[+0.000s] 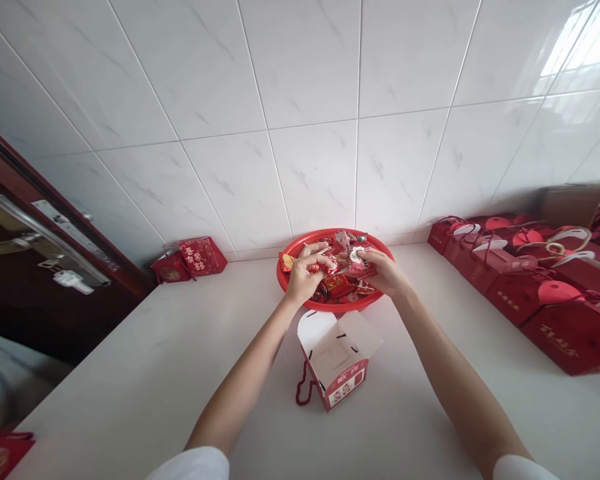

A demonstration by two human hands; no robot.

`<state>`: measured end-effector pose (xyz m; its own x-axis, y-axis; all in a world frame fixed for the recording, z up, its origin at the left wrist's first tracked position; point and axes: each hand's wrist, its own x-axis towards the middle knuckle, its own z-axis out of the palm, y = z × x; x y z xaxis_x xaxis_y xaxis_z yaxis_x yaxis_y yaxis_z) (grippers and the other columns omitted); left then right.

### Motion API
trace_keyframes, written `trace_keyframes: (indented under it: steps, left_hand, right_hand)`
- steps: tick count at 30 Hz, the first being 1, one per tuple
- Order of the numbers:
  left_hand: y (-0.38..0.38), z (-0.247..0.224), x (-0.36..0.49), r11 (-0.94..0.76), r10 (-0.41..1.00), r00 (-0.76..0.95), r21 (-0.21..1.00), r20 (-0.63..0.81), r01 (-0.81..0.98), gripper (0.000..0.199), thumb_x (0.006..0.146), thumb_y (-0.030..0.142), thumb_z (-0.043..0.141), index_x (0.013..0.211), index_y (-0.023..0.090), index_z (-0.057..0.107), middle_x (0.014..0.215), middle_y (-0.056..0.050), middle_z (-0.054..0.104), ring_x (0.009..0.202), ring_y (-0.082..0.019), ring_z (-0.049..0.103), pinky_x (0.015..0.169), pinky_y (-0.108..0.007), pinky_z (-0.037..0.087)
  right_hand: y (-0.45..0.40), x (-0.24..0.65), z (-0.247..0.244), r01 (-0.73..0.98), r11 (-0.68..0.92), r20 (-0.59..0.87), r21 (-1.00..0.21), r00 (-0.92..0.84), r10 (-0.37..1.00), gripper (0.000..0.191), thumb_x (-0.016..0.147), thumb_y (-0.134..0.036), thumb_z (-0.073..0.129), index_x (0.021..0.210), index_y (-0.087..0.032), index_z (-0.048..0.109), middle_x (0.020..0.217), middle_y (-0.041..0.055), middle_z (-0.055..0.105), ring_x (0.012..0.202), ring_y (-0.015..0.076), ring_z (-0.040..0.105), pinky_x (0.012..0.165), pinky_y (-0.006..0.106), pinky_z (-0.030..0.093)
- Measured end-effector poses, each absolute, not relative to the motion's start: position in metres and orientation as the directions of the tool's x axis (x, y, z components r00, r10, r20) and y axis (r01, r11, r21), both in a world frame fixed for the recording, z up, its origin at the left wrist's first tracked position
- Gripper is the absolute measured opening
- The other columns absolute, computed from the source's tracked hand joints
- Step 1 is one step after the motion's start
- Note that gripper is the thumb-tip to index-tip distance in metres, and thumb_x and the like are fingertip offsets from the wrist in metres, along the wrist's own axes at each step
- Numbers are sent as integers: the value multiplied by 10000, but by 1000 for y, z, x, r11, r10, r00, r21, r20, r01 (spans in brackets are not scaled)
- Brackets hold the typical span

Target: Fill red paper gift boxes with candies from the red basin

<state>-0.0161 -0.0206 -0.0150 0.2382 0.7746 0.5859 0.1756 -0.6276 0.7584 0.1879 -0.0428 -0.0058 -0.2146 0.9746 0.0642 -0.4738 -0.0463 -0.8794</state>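
Note:
A round red plastic basket (340,307) stands against the tiled wall, full of candies in mostly red wrappers. Over its left half, my left hand (306,275) is closed, thumb and fingers pinching a red-and-white wrapped candy (332,265). My right hand (387,272) reaches in from the other side and grips a red candy packet (359,259) with a white pattern. Directly in front of the basket sits a red-and-white paper gift box (343,373), its flaps raised and its pale inside showing. From the box's left side hangs a dark red cord (304,393).
Several red gift boxes with cord handles (540,293) line the right side of the white table (180,380). Two small red boxes (200,257) stand at the back left. Another red box (3,453) lies at the near left corner. Left of the table is a dark door (40,293) with keys in its lock.

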Motion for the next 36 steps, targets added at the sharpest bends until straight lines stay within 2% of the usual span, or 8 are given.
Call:
trace_keyframes:
  steps: [4, 7, 10, 13, 20, 27, 32, 36]
  left_hand:
    - [-35, -8, -15, -698, 716, 213, 674, 665, 240, 212, 750, 92, 581, 652, 228, 712, 1272, -52, 658, 1294, -254, 562, 1141, -451, 411]
    - [-44, -4, -14, -687, 724, 170, 676, 668, 266, 271, 777, 92, 532, 726, 247, 747, 1301, -30, 663, 1333, -257, 535, 1140, -452, 418]
    - [-51, -2, -14, -629, 776, 151, 768, 613, 119, 341, 804, 148, 535, 1024, 279, 761, 1369, -26, 639, 1343, -270, 535, 1068, -435, 484]
    - [-55, -3, -13, -518, 848, 103, 854, 520, -45, 450, 826, 261, 625, 1274, 299, 643, 1396, -40, 624, 1246, -276, 610, 984, -410, 537]
    - [-63, 4, -13, -368, 926, 84, 929, 369, -23, 328, 830, 509, 709, 935, 198, 727, 956, -58, 762, 1026, -280, 693, 900, -387, 563]
    - [-68, 11, -23, -435, 855, 367, 892, 367, 122, 421, 882, 542, 653, 1061, 174, 753, 1028, -82, 773, 959, -268, 715, 845, -364, 575]
    - [-71, 10, -23, -437, 879, 254, 894, 403, 96, 494, 825, 523, 732, 1166, 166, 734, 1159, -110, 759, 1054, -291, 712, 913, -380, 574]
    - [-76, 14, -19, -375, 910, 206, 926, 359, 40, 479, 746, 483, 812, 1097, 162, 759, 1114, -115, 775, 995, -289, 737, 874, -400, 596]
  right_hand:
    - [-55, 184, 5, -368, -39, 85, -929, -313, 946, 252, 638, -395, 886, 736, -205, 754, 759, 18, 742, 711, 184, 693, 690, 301, 584]
    - [-62, 181, 10, -330, 0, 119, -944, -338, 934, 257, 657, -392, 882, 788, -203, 769, 793, 26, 755, 748, 187, 707, 722, 298, 572]
    - [-66, 178, 14, -330, 45, 150, -943, -302, 941, 256, 653, -381, 889, 790, -203, 765, 800, 24, 760, 744, 187, 710, 731, 307, 570]
    - [-69, 175, 17, -335, 84, 178, -938, -260, 949, 268, 655, -409, 883, 789, -212, 759, 781, 18, 756, 725, 195, 708, 724, 326, 582]
    - [-75, 176, 23, -283, 102, 188, -954, -295, 937, 308, 680, -432, 863, 896, -223, 791, 833, 33, 770, 765, 220, 722, 770, 360, 594]
    - [-79, 185, 26, -183, 194, 244, -964, -313, 918, 327, 728, -442, 842, 961, -217, 801, 885, 57, 772, 826, 243, 727, 782, 372, 589]
    - [-81, 180, 25, -173, 202, 238, -964, -222, 946, 278, 725, -450, 847, 840, -203, 790, 807, 48, 765, 737, 235, 719, 696, 355, 593]
    - [-85, 176, 29, -258, 194, 236, -946, -142, 961, 286, 670, -438, 884, 804, -206, 787, 817, 51, 777, 739, 253, 730, 721, 377, 610]
